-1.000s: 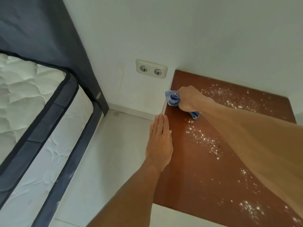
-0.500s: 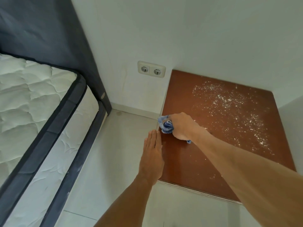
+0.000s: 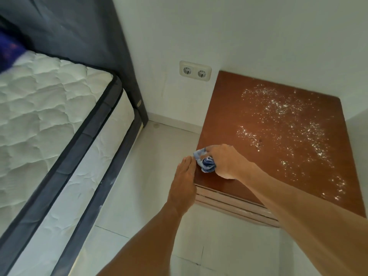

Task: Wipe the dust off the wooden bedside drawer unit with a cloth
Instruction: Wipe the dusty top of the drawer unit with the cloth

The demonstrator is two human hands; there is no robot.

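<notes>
The wooden bedside drawer unit stands in the room's corner, its brown top seen from above. White dust is scattered over the middle and right of the top. My right hand grips a crumpled blue cloth at the top's near left corner. My left hand is held flat with straight fingers just beside the unit's left edge, level with the top, fingertips next to the cloth.
A bed with a white quilted mattress and dark grey frame fills the left. A double wall socket sits on the white wall left of the unit. Pale floor tiles lie between bed and unit.
My right hand has dragged the cloth along the left edge from the far corner to the near left corner. My left hand followed alongside the edge.
</notes>
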